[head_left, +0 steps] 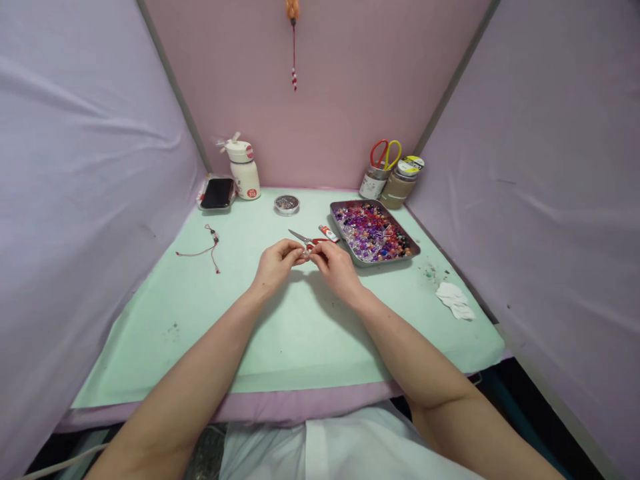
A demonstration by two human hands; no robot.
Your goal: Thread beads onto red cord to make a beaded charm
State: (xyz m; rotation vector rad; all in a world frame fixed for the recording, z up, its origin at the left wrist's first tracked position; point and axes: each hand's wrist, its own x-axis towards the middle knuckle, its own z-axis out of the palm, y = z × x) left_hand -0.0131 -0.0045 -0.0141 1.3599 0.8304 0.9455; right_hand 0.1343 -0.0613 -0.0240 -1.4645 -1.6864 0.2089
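My left hand [277, 264] and my right hand [336, 265] meet fingertip to fingertip over the middle of the mint-green mat [280, 333]. Both pinch something small and pale between them; it is too tiny to name. Just behind the fingers lie small red-handled scissors [306, 239] and a small red and white tube [329, 233]. A metal tray [413, 245] full of purple, red and dark beads sits to the right of my right hand.
A red cord with beads [210, 245] lies at the left. At the back stand a phone [217, 193], a white bottle [244, 171], a round tin [287, 204] and two jars [393, 181] with scissors. Crumpled tissue [454, 300] lies right. Cloth walls enclose the desk.
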